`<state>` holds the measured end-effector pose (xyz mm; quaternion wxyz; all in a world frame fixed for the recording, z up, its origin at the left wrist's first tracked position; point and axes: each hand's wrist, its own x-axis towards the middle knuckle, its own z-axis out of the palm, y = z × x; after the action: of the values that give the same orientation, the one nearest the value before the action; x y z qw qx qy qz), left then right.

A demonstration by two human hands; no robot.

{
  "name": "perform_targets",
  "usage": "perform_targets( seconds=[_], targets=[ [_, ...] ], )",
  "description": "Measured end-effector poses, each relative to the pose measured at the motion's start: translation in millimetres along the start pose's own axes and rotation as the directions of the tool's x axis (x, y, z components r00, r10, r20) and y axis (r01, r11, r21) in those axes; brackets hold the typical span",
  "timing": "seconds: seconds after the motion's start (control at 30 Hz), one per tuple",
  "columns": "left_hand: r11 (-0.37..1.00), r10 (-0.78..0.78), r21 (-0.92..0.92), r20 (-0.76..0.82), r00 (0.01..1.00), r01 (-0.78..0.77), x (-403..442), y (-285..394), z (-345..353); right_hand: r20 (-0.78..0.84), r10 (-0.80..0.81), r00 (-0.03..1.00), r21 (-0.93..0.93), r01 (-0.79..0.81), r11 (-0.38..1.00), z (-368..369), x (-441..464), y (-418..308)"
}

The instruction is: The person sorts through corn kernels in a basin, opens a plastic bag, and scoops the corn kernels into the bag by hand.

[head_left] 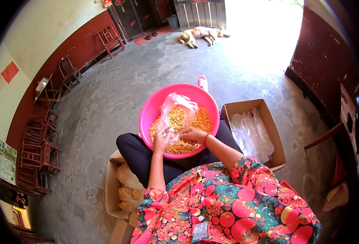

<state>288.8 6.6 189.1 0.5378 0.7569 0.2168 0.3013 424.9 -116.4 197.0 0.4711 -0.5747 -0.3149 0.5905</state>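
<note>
A pink basin (145,106) rests on my lap, partly filled with yellow-orange kernels (202,119) that look like corn. Over it is a clear plastic bag (175,102), with yellow kernels showing in or through it; I cannot tell which. My left hand (162,139) pinches the near left side of the bag. On the right, my right hand (193,136) has its fingers closed at the bag's near edge, just above the kernels. A red band circles the right wrist.
To my right stands a cardboard box (277,140) of clear plastic bags (250,134). Another box (112,187) at my left holds filled bags (127,194). A dog (204,35) lies by the bright doorway. Wooden chairs (68,72) line the left wall.
</note>
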Motion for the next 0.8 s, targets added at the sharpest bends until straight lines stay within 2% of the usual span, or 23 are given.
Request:
perform_targets(
  seconds=[0.1, 0.2, 0.3, 0.4, 0.47, 0.5, 0.57, 0.6, 0.67, 0.7, 0.73, 0.77, 0.8],
  targets=[
    [1.0, 0.007, -0.013, -0.005, 1.0, -0.007, -1, 3, 1, 0.017, 0.005, 1.0, -0.037, -0.005, 0.999, -1, 4, 5],
    [1.0, 0.012, -0.012, -0.003, 1.0, -0.012, -1, 3, 0, 0.028, 0.049, 0.998, 0.031, -0.05, 0.998, 1, -3, -2],
    [0.999, -0.032, -0.025, 0.005, 0.999, 0.032, 0, 1, 0, 0.032, 0.066, 0.997, 0.004, -0.066, 0.998, 4, -5, -5],
    [1.0, -0.012, -0.02, 0.002, 1.0, 0.012, 0, 1, 0, 0.005, 0.071, 0.997, -0.08, -0.07, 0.994, 7, -8, -7],
    [1.0, -0.01, -0.016, -0.005, 1.0, 0.01, 0, 4, 1, 0.026, 0.108, 0.994, 0.064, -0.109, 0.992, 7, -13, -13],
    [1.0, -0.008, -0.012, -0.011, 1.0, 0.007, -1, 5, 1, 0.028, 0.11, 0.994, 0.064, -0.111, 0.992, 7, -11, -13],
    [1.0, -0.014, -0.004, -0.013, 1.0, 0.014, -2, 8, 0, 0.089, 0.078, 0.993, 0.231, -0.097, 0.968, 6, -6, -8],
    [1.0, -0.017, 0.004, -0.013, 1.0, 0.017, -2, 9, 0, 0.09, 0.08, 0.993, 0.23, -0.099, 0.968, 4, 1, -5],
    [0.999, -0.042, 0.005, 0.007, 0.999, 0.042, -1, 3, -1, -0.023, -0.031, 0.999, 0.317, 0.037, 0.948, 1, 17, -5],
    [0.998, -0.065, 0.008, 0.027, 0.998, 0.065, 0, 1, -2, -0.018, -0.473, 0.881, -0.076, 0.471, 0.879, -1, 24, -4],
    [0.998, -0.066, 0.008, 0.025, 0.998, 0.066, 0, 2, -2, 0.017, -0.722, 0.691, -0.577, 0.597, 0.558, -4, 27, -13],
    [0.997, -0.083, -0.002, 0.024, 0.996, 0.083, -1, 4, -1, 0.023, -0.863, 0.504, -0.716, 0.611, 0.338, -9, 39, -19],
    [0.995, -0.1, -0.012, 0.024, 0.995, 0.1, -1, 6, -1, 0.07, -0.954, 0.293, -0.826, 0.554, 0.109, -11, 50, -24]
  ],
)
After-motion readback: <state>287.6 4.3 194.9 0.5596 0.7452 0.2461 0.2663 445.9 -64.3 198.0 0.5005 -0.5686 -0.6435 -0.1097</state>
